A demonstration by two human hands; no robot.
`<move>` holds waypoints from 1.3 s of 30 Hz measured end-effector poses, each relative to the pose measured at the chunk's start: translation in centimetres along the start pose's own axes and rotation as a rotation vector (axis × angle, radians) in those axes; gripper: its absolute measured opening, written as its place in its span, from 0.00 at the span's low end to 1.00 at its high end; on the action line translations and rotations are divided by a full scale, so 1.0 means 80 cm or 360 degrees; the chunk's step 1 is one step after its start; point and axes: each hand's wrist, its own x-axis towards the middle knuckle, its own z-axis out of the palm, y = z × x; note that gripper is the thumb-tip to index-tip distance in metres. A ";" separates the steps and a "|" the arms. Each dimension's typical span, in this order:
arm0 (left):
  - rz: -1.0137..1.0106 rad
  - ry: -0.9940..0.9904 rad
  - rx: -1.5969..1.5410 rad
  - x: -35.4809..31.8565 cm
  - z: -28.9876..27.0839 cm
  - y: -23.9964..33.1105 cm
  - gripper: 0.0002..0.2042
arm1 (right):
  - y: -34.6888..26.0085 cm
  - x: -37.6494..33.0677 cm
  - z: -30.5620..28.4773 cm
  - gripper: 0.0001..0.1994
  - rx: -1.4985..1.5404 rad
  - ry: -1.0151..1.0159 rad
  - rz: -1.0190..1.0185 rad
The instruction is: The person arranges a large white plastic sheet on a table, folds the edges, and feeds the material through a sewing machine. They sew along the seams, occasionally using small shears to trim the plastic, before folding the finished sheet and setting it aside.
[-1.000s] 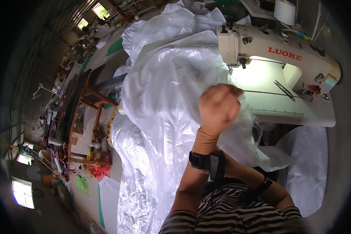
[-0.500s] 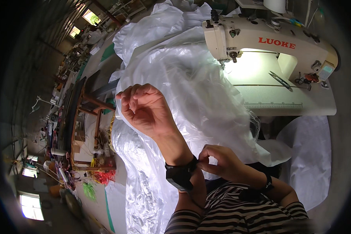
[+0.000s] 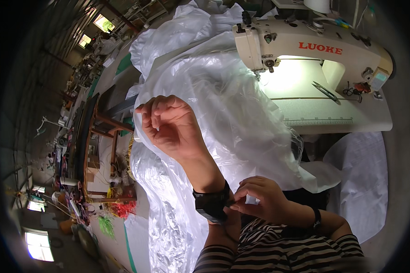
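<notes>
My left hand (image 3: 174, 126) is raised above a heap of translucent white plastic sheeting (image 3: 223, 104), palm up. Its fingers are loosely curled and nothing is in them. A black boxy device on a wristband (image 3: 208, 204) sits round the left wrist. Against the right edge of that wristband, my right hand (image 3: 263, 198) has thumb and forefinger pinched together at the strap. The exact bit between those fingertips is small and partly hidden. A thin black band (image 3: 316, 218) circles the right wrist.
A cream industrial sewing machine (image 3: 305, 43), its lamp lit, stands far right. Thread snips (image 3: 325, 92) lie on its bed, beside a ruler strip (image 3: 319, 121). White sheeting (image 3: 364, 182) hangs at right. A wooden frame (image 3: 90, 154) and red strands (image 3: 123, 209) are on the left.
My right hand has shifted slightly downward and its fingers have turned at the wristband. My left hand stays nearly in place, still curled.
</notes>
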 end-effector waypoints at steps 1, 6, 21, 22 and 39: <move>0.0000 -0.0003 0.0004 -0.001 0.002 0.003 0.04 | -0.001 -0.001 0.001 0.08 0.0095 -0.0027 0.0127; -0.0021 0.0398 -0.0547 -0.003 0.010 0.002 0.03 | 0.012 -0.006 -0.004 0.08 0.0244 -0.0052 0.0131; 0.0091 0.0061 -0.1022 -0.022 0.052 0.015 0.09 | 0.018 0.020 0.009 0.16 -0.0195 -0.0017 -0.0213; 0.0096 0.0055 -0.1034 -0.023 0.050 0.016 0.09 | 0.019 0.022 0.007 0.15 -0.0274 -0.0064 -0.0267; -0.0027 0.0122 -0.1075 -0.028 0.051 0.031 0.11 | 0.036 0.041 -0.025 0.08 0.0062 -0.0313 0.0086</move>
